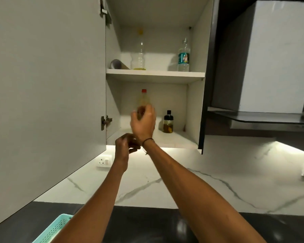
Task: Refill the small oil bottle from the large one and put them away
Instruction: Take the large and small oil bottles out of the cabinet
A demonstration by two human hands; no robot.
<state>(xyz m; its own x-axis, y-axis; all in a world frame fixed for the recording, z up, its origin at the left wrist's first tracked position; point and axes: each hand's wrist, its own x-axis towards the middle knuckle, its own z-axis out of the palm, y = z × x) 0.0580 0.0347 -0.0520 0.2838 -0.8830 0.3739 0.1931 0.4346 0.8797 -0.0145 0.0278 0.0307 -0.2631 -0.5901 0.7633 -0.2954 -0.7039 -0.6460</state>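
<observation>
If our right hand (143, 121), fingers wrapped on the red-capped bottle (144, 99), slips, it drops w/ oil; left hand (125, 146) loosely curled, holding nothing.

Bottles: four — two on the upper shelf (154, 73), two in the lower compartment. Hands: two. Shelves: two. Wall sockets: two. Baskets: one.

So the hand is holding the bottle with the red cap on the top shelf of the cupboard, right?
Not quite. The right hand does hold the red-capped bottle, but on the bottom shelf of the cupboard, not the top one. The head view shows it, beside a small dark-capped bottle. The top shelf holds two other bottles.
</observation>
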